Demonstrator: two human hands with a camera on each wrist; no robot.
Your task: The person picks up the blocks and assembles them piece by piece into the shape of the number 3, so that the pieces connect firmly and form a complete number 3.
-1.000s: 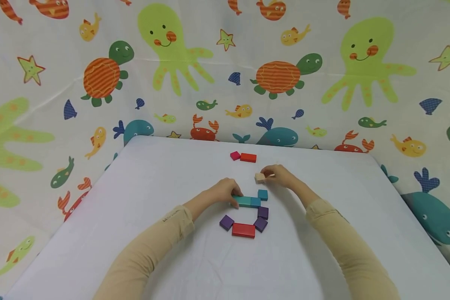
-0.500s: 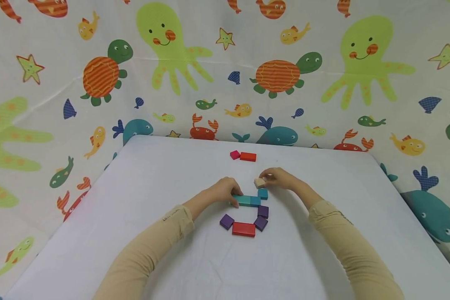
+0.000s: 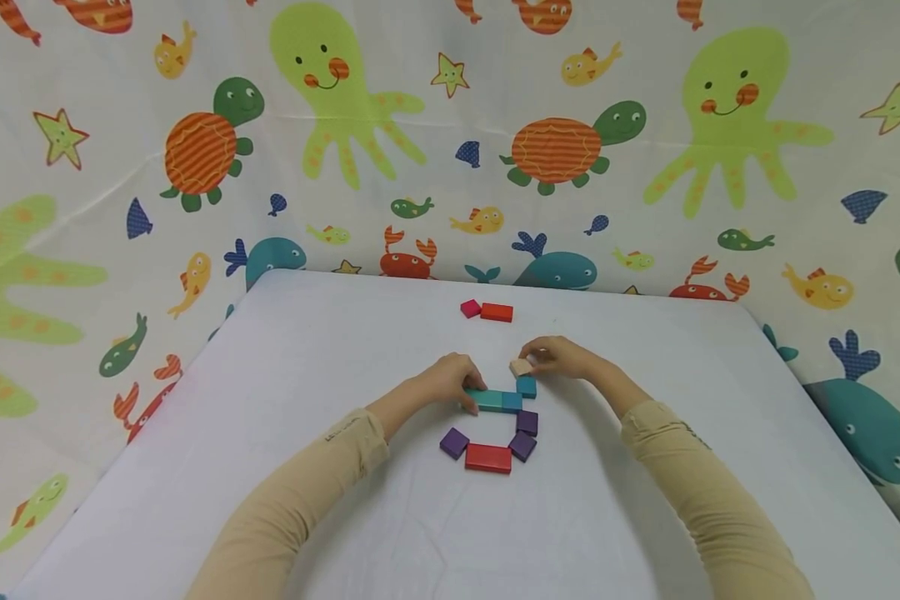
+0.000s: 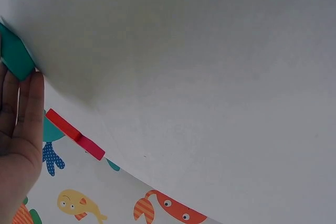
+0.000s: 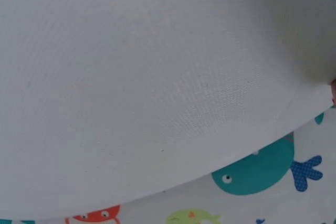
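My left hand (image 3: 447, 381) pinches the left end of a long teal block (image 3: 487, 401) lying on the white table. A blue block (image 3: 512, 402) touches that block's right end. In the left wrist view my fingers (image 4: 31, 98) lie against the teal block (image 4: 17, 53). Farther off, my right hand (image 3: 561, 357) holds a small natural-wood block (image 3: 521, 367) between thumb and fingers. This block stands right behind a second blue block (image 3: 527, 387), close to or touching it. The right wrist view shows only a sliver of hand at its right edge.
Nearer to me, purple blocks (image 3: 527, 422) (image 3: 522, 446) (image 3: 454, 443) and a long red block (image 3: 488, 458) form a curve. At the back lie a pink block (image 3: 470, 309) and an orange-red block (image 3: 497, 312). A sea-animal curtain (image 3: 450, 167) hangs behind the table (image 3: 330, 325).
My right hand has drawn the wooden block toward me, up to the upper blue block. The left hand keeps its place on the teal block.
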